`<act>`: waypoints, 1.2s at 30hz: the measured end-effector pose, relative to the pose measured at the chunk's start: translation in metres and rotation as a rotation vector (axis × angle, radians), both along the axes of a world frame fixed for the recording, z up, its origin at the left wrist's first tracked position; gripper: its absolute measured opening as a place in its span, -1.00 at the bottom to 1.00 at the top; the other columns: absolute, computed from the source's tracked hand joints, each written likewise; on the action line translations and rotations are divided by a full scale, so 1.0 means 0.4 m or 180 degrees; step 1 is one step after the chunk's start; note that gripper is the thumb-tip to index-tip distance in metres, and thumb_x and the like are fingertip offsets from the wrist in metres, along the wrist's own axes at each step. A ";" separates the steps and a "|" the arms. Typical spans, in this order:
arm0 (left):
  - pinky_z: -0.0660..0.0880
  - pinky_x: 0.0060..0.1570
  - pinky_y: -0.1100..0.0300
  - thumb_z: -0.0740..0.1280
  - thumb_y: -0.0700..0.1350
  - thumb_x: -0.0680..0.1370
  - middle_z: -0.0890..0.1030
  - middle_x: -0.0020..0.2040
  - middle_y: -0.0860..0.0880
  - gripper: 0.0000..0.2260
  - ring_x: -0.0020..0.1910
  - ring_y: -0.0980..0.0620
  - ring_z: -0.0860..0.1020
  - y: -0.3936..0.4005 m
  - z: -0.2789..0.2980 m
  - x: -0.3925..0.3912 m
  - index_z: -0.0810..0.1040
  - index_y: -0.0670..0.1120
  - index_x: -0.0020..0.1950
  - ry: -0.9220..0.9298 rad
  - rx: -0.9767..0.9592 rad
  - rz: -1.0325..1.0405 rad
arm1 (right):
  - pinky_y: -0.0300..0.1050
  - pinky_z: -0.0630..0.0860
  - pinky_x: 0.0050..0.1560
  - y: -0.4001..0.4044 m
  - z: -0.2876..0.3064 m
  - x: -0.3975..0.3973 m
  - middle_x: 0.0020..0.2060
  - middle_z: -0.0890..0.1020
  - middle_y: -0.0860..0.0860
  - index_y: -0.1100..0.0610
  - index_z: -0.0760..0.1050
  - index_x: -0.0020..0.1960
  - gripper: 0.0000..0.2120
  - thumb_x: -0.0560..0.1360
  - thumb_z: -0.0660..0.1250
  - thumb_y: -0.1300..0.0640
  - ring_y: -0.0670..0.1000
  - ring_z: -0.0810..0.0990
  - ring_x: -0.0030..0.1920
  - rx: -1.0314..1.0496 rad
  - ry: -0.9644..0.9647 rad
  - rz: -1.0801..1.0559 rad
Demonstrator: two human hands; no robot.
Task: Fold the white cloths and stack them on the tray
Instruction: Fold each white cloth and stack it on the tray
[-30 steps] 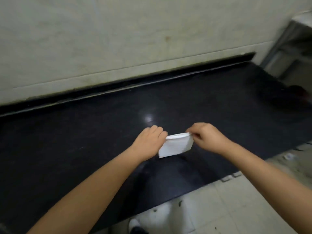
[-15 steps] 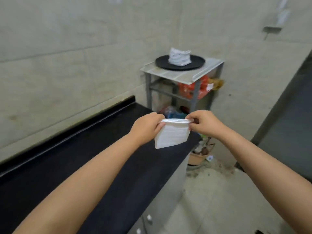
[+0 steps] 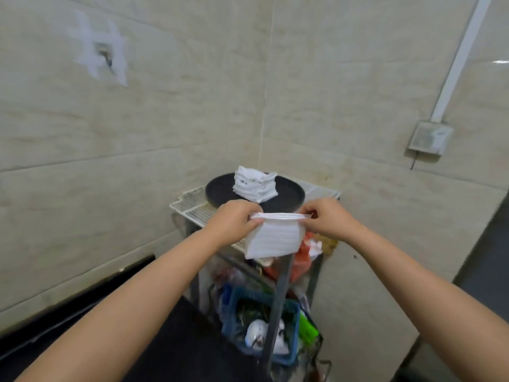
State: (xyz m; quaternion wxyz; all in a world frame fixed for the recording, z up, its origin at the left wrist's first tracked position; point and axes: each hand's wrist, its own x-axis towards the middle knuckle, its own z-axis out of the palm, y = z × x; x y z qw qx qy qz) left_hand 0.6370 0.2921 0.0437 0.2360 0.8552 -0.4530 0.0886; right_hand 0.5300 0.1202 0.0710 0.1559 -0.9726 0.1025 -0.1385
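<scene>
A folded white cloth (image 3: 272,239) hangs in the air between my hands, held by its top edge. My left hand (image 3: 234,220) pinches the left corner and my right hand (image 3: 327,219) pinches the right corner. Just beyond the cloth lies a round black tray (image 3: 220,191) on top of a white wire rack (image 3: 190,202). A stack of several folded white cloths (image 3: 254,183) sits on the tray, slightly left of its middle. My hands are in front of the tray's near rim, which they partly hide.
The rack stands in a tiled corner. Its lower shelves hold red bags (image 3: 301,257) and a blue basket (image 3: 256,321) of clutter. The black counter (image 3: 165,348) ends at bottom left. A wall socket box (image 3: 429,139) sits at right.
The view has swung from the black counter to the corner rack. Both hands carried the folded cloth off the counter and up close to the tray.
</scene>
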 end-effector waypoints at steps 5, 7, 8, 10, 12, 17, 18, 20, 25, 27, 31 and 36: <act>0.48 -0.23 0.22 0.26 -0.15 0.55 0.67 -0.17 -0.17 -0.88 -0.36 0.00 0.60 -0.126 0.076 0.171 0.56 -0.13 0.01 0.0468 -0.0459 0.0275 | -0.20 0.54 -0.20 -0.131 0.081 0.210 -0.37 0.60 0.01 0.15 0.57 -0.16 -0.85 0.42 0.26 0.32 -0.08 0.57 -0.39 0.0319 -0.0097 0.0059; 0.51 -0.24 0.22 0.25 -0.17 0.56 0.68 -0.17 -0.18 -0.88 -0.43 0.06 0.57 -0.165 0.088 0.224 0.55 -0.14 0.02 0.0636 -0.0545 0.0439 | -0.10 0.56 -0.10 -0.175 0.093 0.289 -0.27 0.65 0.13 0.17 0.56 -0.13 -0.87 0.43 0.26 0.33 0.04 0.61 -0.34 0.0400 -0.0064 0.0184; 0.53 -0.18 0.18 0.25 -0.17 0.56 0.68 -0.15 -0.19 -0.88 -0.40 0.04 0.59 -0.183 0.092 0.251 0.55 -0.15 0.03 0.0651 -0.0598 0.0541 | -0.05 0.57 -0.05 -0.195 0.100 0.328 -0.21 0.67 0.17 0.19 0.56 -0.12 -0.88 0.43 0.27 0.33 0.10 0.64 -0.27 0.0421 -0.0068 0.0273; 0.51 -0.06 0.14 0.26 -0.16 0.56 0.67 -0.09 -0.19 -0.86 -0.19 -0.09 0.62 -0.220 0.102 0.300 0.55 -0.17 0.06 0.0463 -0.0599 0.0790 | -0.02 0.56 0.01 -0.238 0.111 0.409 -0.11 0.68 0.20 0.24 0.58 -0.07 -0.88 0.41 0.31 0.31 0.13 0.64 -0.12 0.0344 -0.0116 0.0448; 0.44 -0.01 0.14 0.27 -0.13 0.56 0.66 0.00 -0.17 -0.82 0.01 -0.12 0.58 -0.259 0.118 0.347 0.56 -0.16 0.10 0.0161 -0.0563 0.1100 | -0.16 0.45 -0.08 -0.285 0.121 0.491 -0.08 0.66 0.17 0.26 0.58 -0.03 -0.86 0.42 0.33 0.28 0.06 0.57 -0.13 0.0222 -0.0256 0.0639; 0.35 0.08 0.16 0.27 -0.17 0.56 0.59 0.15 -0.12 -0.77 0.15 -0.10 0.51 -0.382 0.148 0.443 0.55 -0.17 0.20 -0.0442 -0.0775 0.1646 | -0.43 0.31 -0.34 -0.419 0.124 0.706 -0.18 0.57 0.07 0.28 0.59 -0.07 -0.87 0.42 0.31 0.33 -0.02 0.49 -0.17 0.0519 -0.0807 0.1084; 0.35 0.08 0.17 0.28 -0.20 0.55 0.58 0.16 -0.12 -0.77 0.16 -0.10 0.51 -0.408 0.140 0.462 0.55 -0.19 0.19 -0.0497 -0.0836 0.1707 | -0.50 0.31 -0.34 -0.443 0.116 0.745 -0.20 0.55 0.07 0.28 0.59 -0.08 -0.87 0.41 0.30 0.34 -0.01 0.47 -0.19 0.0572 -0.0877 0.1185; 0.38 0.09 0.17 0.28 -0.22 0.55 0.57 0.19 -0.13 -0.77 0.16 -0.11 0.52 -0.454 0.104 0.493 0.56 -0.21 0.19 -0.0400 -0.0826 0.1871 | -0.51 0.30 -0.34 -0.485 0.075 0.807 -0.23 0.53 0.06 0.30 0.59 -0.07 -0.85 0.40 0.28 0.37 0.01 0.44 -0.20 0.0601 -0.0850 0.1328; 0.41 0.08 0.10 0.22 -0.13 0.58 0.57 0.15 -0.16 -0.74 0.14 -0.15 0.51 -0.532 -0.017 0.522 0.53 -0.14 0.24 0.0145 0.0235 0.2285 | -0.26 0.38 -0.24 -0.553 -0.086 0.889 -0.10 0.66 0.18 0.28 0.60 -0.09 -0.83 0.40 0.26 0.35 0.06 0.54 -0.11 0.0354 0.0037 0.1744; 0.44 0.06 0.08 0.23 -0.10 0.58 0.59 0.11 -0.16 -0.74 0.10 -0.15 0.53 -0.547 -0.031 0.514 0.54 -0.14 0.22 0.0115 0.0283 0.2373 | -0.12 0.47 -0.04 -0.573 -0.108 0.894 -0.04 0.67 0.19 0.29 0.60 -0.05 -0.83 0.41 0.28 0.34 0.11 0.59 -0.04 0.0529 0.0086 0.1827; 0.46 0.06 0.08 0.22 -0.06 0.59 0.57 0.11 -0.11 -0.72 0.09 -0.11 0.52 -0.556 -0.026 0.503 0.52 -0.10 0.26 -0.0064 0.0379 0.2464 | -0.18 0.41 -0.10 -0.594 -0.104 0.894 -0.05 0.67 0.15 0.26 0.60 -0.03 -0.83 0.43 0.28 0.31 0.10 0.59 -0.03 0.0590 -0.0024 0.2077; 0.42 0.03 0.16 0.20 -0.02 0.60 0.58 0.15 -0.06 -0.71 0.12 -0.04 0.53 -0.544 -0.039 0.488 0.51 -0.08 0.27 -0.0041 0.0829 0.2401 | -0.11 0.45 -0.04 -0.609 -0.111 0.886 -0.07 0.66 0.13 0.25 0.60 -0.08 -0.83 0.43 0.25 0.30 0.06 0.56 -0.07 0.0333 0.0034 0.2451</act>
